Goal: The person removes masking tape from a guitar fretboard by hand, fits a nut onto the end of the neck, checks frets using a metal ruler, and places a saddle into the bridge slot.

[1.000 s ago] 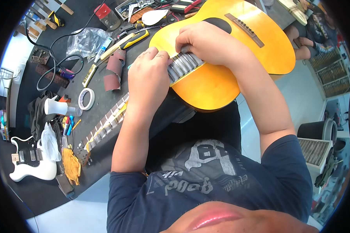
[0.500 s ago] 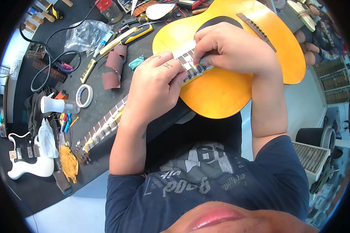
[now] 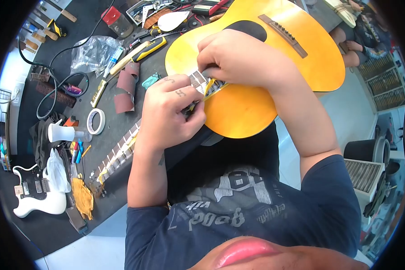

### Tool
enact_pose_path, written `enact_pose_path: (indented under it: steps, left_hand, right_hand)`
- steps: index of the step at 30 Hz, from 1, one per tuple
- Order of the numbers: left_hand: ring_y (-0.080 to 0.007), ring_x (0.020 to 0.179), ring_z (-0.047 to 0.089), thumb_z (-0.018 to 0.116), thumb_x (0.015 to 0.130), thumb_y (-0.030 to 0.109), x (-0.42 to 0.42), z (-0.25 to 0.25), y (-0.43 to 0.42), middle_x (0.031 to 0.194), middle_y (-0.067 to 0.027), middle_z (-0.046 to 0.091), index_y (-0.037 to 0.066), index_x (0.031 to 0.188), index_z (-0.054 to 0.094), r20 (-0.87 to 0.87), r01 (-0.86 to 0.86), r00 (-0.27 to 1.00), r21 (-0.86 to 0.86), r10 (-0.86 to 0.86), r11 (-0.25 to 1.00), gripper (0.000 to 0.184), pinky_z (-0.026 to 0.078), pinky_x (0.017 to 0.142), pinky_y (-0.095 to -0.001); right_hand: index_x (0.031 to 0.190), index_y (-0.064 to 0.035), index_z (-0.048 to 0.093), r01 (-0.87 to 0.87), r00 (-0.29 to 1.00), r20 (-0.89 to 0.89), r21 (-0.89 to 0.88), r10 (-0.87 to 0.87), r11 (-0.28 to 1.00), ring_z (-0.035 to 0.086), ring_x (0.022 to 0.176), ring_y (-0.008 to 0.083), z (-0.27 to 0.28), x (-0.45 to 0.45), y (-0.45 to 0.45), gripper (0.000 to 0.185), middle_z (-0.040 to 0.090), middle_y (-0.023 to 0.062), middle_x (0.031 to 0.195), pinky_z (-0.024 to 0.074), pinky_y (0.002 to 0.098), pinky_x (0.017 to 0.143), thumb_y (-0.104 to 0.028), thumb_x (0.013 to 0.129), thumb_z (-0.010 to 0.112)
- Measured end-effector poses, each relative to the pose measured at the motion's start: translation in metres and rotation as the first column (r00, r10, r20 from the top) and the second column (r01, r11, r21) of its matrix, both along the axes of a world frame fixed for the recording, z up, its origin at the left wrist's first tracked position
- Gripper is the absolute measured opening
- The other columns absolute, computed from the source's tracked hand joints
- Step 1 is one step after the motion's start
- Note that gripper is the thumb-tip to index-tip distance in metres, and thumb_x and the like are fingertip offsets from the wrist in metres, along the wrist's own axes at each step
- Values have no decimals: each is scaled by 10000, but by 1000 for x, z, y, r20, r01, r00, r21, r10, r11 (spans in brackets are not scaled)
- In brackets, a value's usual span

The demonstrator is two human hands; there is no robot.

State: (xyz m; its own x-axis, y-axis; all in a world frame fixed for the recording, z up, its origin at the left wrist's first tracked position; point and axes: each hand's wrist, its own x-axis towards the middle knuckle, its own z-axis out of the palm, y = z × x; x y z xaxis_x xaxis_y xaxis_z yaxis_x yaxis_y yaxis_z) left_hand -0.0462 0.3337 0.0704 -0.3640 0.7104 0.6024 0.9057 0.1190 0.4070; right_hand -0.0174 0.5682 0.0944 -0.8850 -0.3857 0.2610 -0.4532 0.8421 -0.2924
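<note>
While my left hand (image 3: pixel 173 110) and right hand (image 3: pixel 243 58) curl at the yellow tape-like strip (image 3: pixel 209 87), grips unclear, I should press lightly along the guitar's fretboard (image 3: pixel 121 153).

From where I stand, the left hand (image 3: pixel 173 110) and its wrist cover a long stretch of the fretboard (image 3: pixel 197 80), with its fingertips curled out of sight. The right hand (image 3: pixel 243 58) hides its own fingertips too, along with the near rim of the sound hole (image 3: pixel 247 29); I can't make out whether they pinch the yellow strip (image 3: pixel 209 85) just beside them. Beyond that hand, the guitar's body (image 3: pixel 240 112) runs out of view at the top. Well off to its right, another person (image 3: pixel 353 58) is cut off and blurred. Beyond the left hand, whatever the clear bag (image 3: pixel 92 54) holds escapes me.
</note>
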Motion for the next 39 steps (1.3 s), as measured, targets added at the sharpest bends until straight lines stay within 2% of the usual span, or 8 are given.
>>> enact_pose_path:
  steps: [4, 10, 14, 16, 20, 27, 31, 39]
  left_hand:
    - [-318, 662, 643, 786, 678, 2, 1, 1, -2, 704, -86, 597, 36, 755, 706, 18, 16, 1000, 7, -16, 1000, 116, 550, 652, -418]
    - [-305, 642, 631, 799, 671, 12, -1, 2, -3, 698, -78, 585, 40, 747, 703, 1, 81, 997, 13, -81, 997, 125, 536, 625, -407]
    - [-298, 623, 620, 813, 684, 17, -1, 1, -6, 684, -78, 571, 46, 744, 712, -22, 68, 997, 38, -67, 997, 121, 530, 613, -411]
    - [-279, 620, 621, 819, 713, 20, 1, 0, -4, 687, -69, 594, 45, 747, 721, -81, -40, 996, 108, 49, 993, 106, 525, 609, -403]
    - [-232, 617, 619, 811, 774, 5, 0, -6, 3, 710, -60, 650, 31, 762, 738, -148, -218, 939, 441, 310, 871, 78, 508, 605, -377]
    - [-96, 776, 611, 716, 1018, -26, 31, 63, -87, 920, -53, 713, -83, 981, 768, 228, -213, 970, 620, 87, 755, 86, 452, 711, -250]
    - [-112, 864, 659, 701, 1032, -12, 54, 63, -207, 985, -64, 720, -96, 1114, 786, 287, -457, 889, 597, 356, 660, 144, 509, 809, -228]
    - [-171, 1083, 702, 756, 913, -32, 111, -20, -355, 1186, -74, 755, -1, 1247, 740, 254, -840, 540, 107, 802, 532, 336, 547, 965, -326]
  right_hand:
    - [1029, -10, 839, -44, 999, -6, 33, 44, 998, 781, 919, 328, 2, -3, -3, 184, 787, 155, 962, 638, 410, 884, -64, 855, 816]
    - [943, 33, 795, -147, 955, 185, -386, 232, 911, 724, 801, 214, 6, 12, 22, 132, 703, 98, 866, 578, 349, 728, -36, 842, 745]
    - [1111, 13, 811, -60, 994, 57, -439, 94, 897, 714, 840, 139, 10, 9, 29, 181, 729, 50, 902, 569, 306, 746, -46, 949, 754]
    - [1194, -2, 804, 91, 996, 43, -549, -81, 831, 708, 860, 116, 9, 6, 23, 206, 736, 29, 920, 564, 292, 758, -64, 1002, 761]
    - [1227, -19, 790, -38, 999, -11, -644, 41, 764, 723, 900, 108, 8, -1, 30, 193, 765, 34, 966, 583, 285, 807, -111, 1062, 748]
    - [1213, -29, 783, -57, 998, -34, -549, 45, 834, 756, 971, 143, -7, -13, 27, 196, 773, 50, 1041, 612, 301, 904, -112, 1064, 686]
    - [1129, -1, 757, -55, 986, -169, -376, -11, 925, 709, 821, 104, 8, 6, 1, 147, 724, 28, 875, 536, 273, 698, -100, 1025, 725]
    - [1058, -27, 744, -260, 965, -88, -254, 245, 932, 692, 895, 311, 41, 77, -139, 184, 697, 109, 952, 572, 415, 837, -35, 876, 771]
